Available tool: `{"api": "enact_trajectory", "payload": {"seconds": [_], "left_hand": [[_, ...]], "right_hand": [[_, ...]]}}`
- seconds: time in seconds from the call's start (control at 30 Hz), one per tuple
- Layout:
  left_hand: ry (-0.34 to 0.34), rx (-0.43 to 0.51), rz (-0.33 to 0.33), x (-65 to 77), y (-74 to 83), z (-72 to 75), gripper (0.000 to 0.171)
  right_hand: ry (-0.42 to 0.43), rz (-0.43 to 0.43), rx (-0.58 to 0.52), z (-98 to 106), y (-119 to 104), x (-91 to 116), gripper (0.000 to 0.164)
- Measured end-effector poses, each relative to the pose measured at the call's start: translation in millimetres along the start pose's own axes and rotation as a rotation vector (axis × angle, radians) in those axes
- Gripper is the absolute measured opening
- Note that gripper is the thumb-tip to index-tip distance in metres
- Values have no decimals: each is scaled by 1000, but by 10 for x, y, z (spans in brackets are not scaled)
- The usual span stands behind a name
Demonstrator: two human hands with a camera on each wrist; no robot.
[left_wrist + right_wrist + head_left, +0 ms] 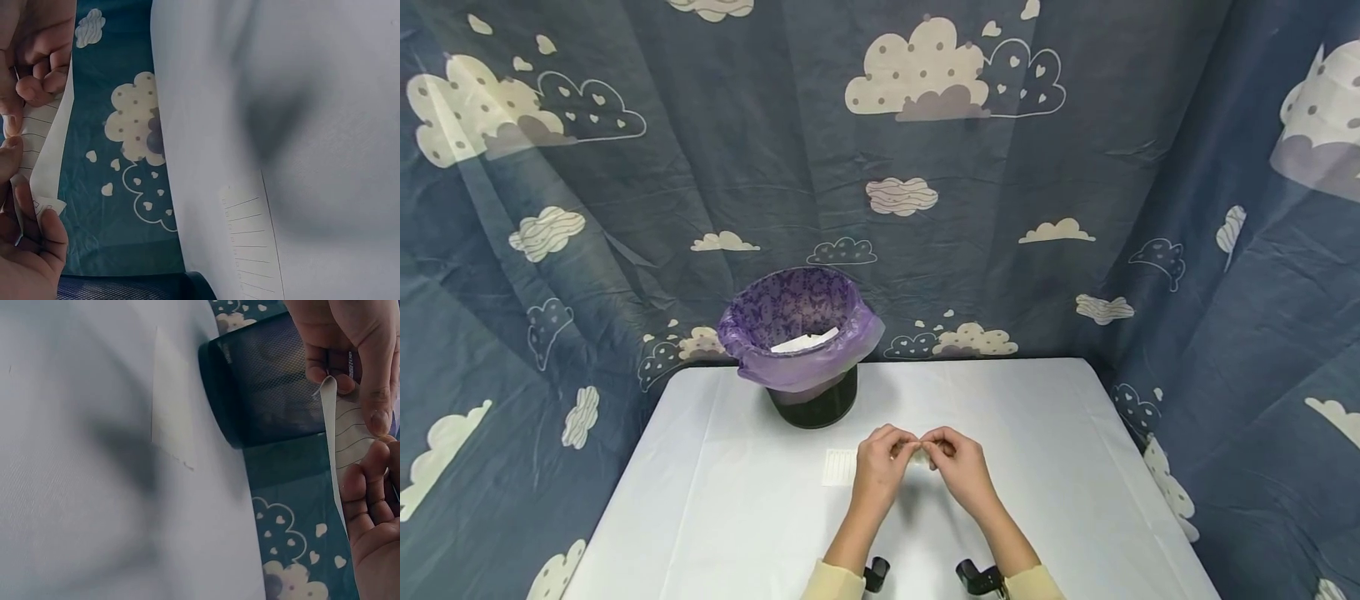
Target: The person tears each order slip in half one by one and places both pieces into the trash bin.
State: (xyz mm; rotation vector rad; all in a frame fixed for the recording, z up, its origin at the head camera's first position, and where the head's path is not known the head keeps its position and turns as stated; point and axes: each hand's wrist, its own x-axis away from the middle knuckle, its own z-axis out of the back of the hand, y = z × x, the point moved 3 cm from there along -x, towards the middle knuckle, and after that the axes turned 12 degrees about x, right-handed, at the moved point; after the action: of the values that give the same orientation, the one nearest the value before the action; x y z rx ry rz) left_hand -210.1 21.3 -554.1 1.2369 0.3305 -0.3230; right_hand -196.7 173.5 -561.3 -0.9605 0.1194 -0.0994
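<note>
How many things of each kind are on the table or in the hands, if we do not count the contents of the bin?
Lined paper: 2 (held piece in the left hand and right hand; lying piece on the table)
Bin: 1
Purple liner: 1
Total: 4

white ruled paper [351, 436], bent, pinched in fingers [377, 403] above table [752, 517]

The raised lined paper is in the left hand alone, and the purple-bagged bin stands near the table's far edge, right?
Not alone: the left wrist view shows the left hand and right hand both holding the raised lined paper. The bin is as you say.
</note>
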Motion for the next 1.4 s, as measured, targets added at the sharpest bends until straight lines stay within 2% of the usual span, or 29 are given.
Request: {"api": "enact_trajectory", "payload": {"seconds": [0.37,0.77,1.4], "left_hand": [[-11,47,12,-14,83,74,8],[13,78,-14,-1,104,141,7],[-5,108,95,18,90,120,10]], "right_hand": [[-18,-48,-68,22,-57,16,5],[-37,-81,-147,-1,-135,38,7],[-25,-90,-192,28,-93,31,7]]}}
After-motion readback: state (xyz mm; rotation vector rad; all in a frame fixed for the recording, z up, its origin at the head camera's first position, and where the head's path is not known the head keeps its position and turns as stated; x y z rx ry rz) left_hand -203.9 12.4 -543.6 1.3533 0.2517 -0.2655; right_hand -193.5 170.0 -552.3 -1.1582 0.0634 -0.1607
